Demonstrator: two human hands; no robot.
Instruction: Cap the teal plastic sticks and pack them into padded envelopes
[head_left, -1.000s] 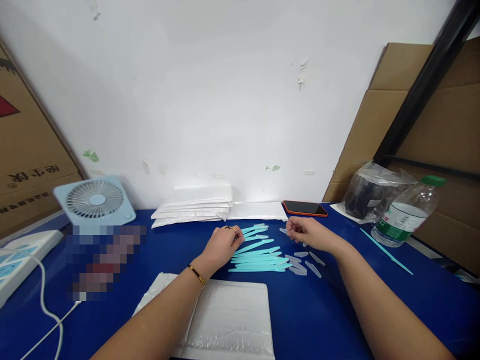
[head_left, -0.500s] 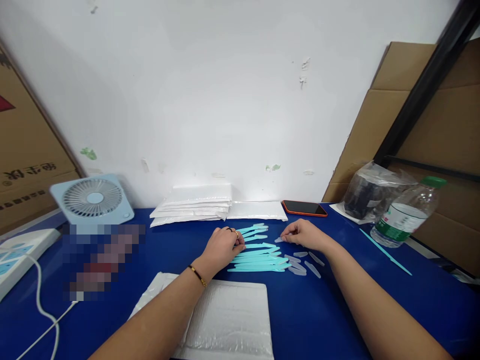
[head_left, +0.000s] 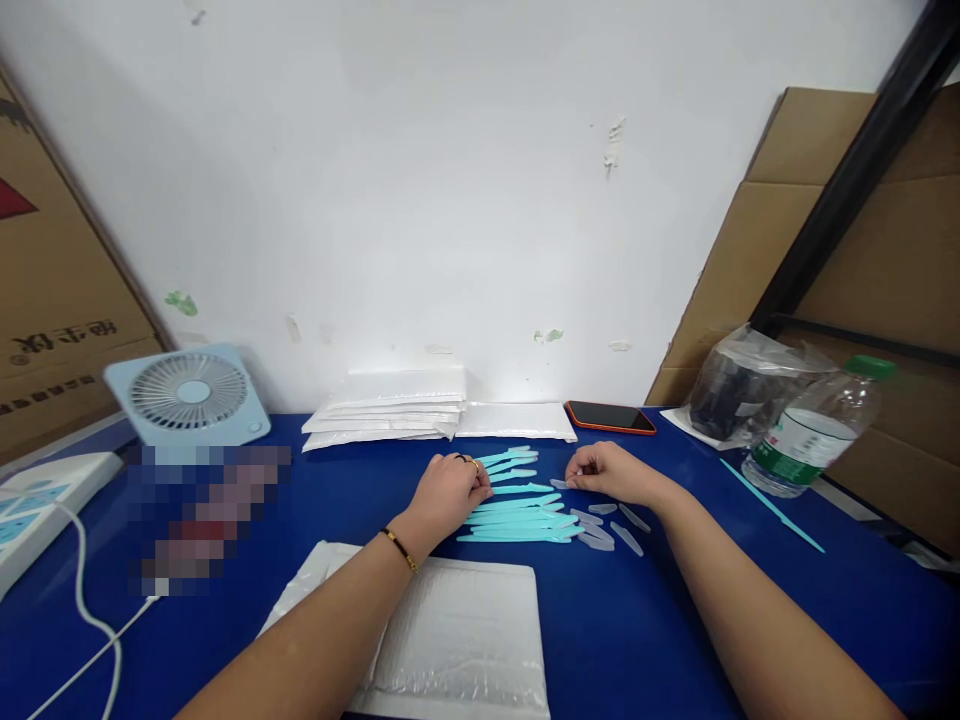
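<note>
Several turquoise sticks (head_left: 517, 520) lie side by side on the blue table. My left hand (head_left: 454, 492) is closed, its fingertips pinching the left end of one turquoise stick (head_left: 529, 489). My right hand (head_left: 604, 472) is also closed, fingertips at a small translucent cover (head_left: 559, 484) just right of that stick. More translucent covers (head_left: 596, 537) lie loose below my right hand. A white padded envelope (head_left: 465, 630) lies nearest me, partly under my left forearm.
White envelopes (head_left: 386, 405) are stacked by the wall, beside a phone (head_left: 611, 417). A blue fan (head_left: 191, 395) and a power strip (head_left: 45, 505) stand left. A bottle (head_left: 810, 440), a bagged dark object (head_left: 720, 395) and a lone turquoise stick (head_left: 772, 507) are at right.
My right hand has shifted very slightly right, showing more of the translucent cover. The stick at my left hand has tilted a little and sits nearly level. The whole view has moved slightly.
</note>
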